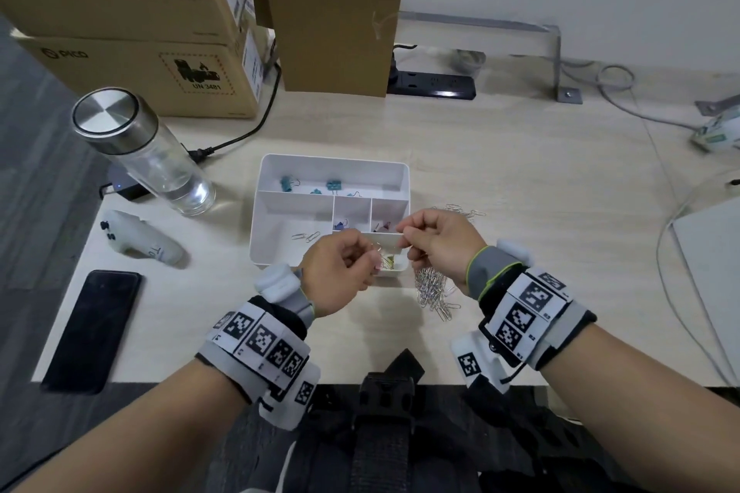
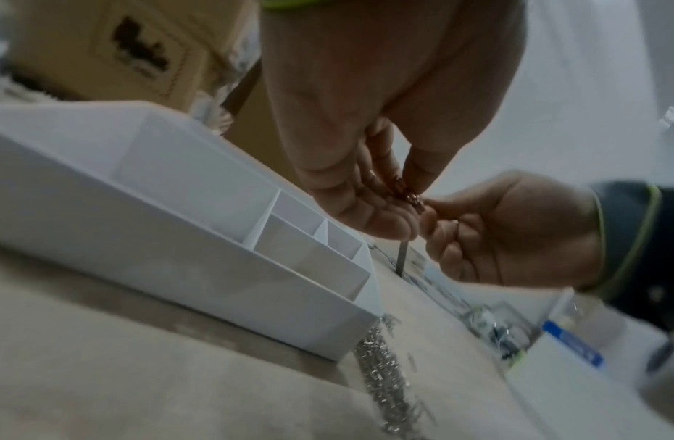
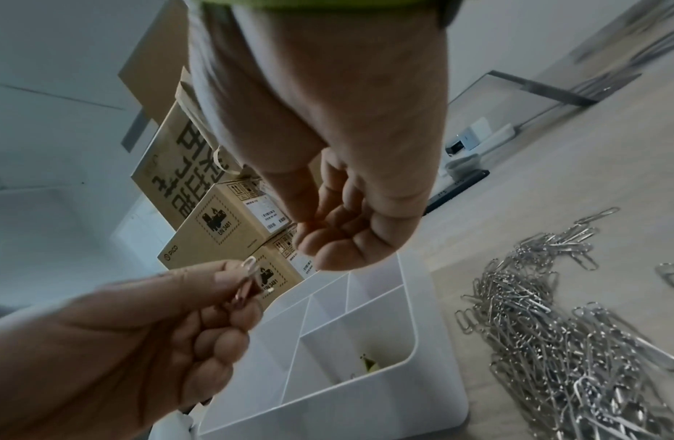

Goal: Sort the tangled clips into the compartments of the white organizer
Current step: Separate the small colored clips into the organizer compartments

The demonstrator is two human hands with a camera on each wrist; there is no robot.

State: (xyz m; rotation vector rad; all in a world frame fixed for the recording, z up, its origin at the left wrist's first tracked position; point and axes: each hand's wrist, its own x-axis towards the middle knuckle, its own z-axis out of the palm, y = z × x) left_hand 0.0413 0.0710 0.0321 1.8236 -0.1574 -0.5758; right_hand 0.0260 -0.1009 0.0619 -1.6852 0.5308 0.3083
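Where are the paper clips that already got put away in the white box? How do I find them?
Find the white organizer in the middle of the table, beside the glass bottle. Look in its big compartment at the near left corner: two silver paper clips lie loose on the floor there. The other compartments hold coloured binder clips, and the big silver heap lies outside on the table.

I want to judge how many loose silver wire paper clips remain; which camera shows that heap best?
The right wrist view: the silver paper clip heap lies close, sharp and spread out on the desk. The head view shows it small, partly behind the right hand. The left wrist view blurs it.
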